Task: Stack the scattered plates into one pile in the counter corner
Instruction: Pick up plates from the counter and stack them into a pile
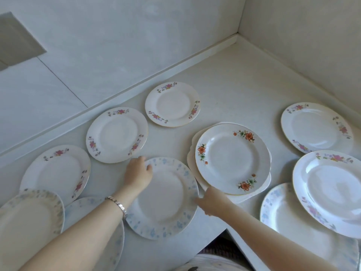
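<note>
A blue-patterned plate (166, 200) lies near the counter's front edge, between my hands. My left hand (137, 174) rests on its upper-left rim, thumb over the edge. My right hand (212, 201) touches its right rim with fingers curled. Just right of it, an orange-flowered plate (232, 159) sits on top of a white plate (252, 196). Pink-flowered plates lie behind: one (117, 134), a smaller one (172, 104), another at the left (56, 173). The counter corner (237, 39) is at the far right back.
More plates lie on the right arm of the counter: a pink-flowered one (316, 128), a larger one (332, 192) overlapping a blue-patterned one (289, 218). Two blue-patterned plates (29, 218) overlap at the near left. The counter's inner front edge (220, 231) drops to the floor.
</note>
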`<state>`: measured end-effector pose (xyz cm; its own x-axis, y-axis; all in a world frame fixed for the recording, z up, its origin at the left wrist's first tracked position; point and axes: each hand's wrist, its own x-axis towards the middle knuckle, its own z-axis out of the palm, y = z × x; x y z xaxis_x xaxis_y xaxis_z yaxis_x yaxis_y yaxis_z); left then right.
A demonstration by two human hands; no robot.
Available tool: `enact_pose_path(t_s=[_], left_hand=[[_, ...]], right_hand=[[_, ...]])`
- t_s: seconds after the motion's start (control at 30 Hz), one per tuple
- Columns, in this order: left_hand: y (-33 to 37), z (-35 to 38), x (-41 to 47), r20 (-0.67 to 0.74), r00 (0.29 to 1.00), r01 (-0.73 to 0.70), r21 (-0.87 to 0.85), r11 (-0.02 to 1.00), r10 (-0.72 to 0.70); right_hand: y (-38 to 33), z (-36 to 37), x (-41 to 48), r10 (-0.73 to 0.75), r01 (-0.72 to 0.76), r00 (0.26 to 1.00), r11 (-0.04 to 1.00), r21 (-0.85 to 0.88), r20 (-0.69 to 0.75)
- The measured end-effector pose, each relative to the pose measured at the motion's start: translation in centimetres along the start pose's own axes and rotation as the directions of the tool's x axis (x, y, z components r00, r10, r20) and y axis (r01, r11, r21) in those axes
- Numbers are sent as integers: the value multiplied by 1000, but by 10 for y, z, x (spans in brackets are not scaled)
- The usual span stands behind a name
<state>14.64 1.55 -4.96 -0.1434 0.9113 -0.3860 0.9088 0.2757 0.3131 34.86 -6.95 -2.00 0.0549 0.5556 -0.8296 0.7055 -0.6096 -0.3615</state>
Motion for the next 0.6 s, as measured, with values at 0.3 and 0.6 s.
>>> enact_pose_path(t_s=[0.3, 0.6], left_hand=[[-43, -5, -12, 145, 950, 292, -106, 950, -276], [9, -30, -31, 48, 994, 106, -516, 850, -94]], right_hand=[[-24, 38, 16, -12, 35, 994, 976, 214, -109], [1, -45, -18, -279, 442, 784, 878, 185, -554]])
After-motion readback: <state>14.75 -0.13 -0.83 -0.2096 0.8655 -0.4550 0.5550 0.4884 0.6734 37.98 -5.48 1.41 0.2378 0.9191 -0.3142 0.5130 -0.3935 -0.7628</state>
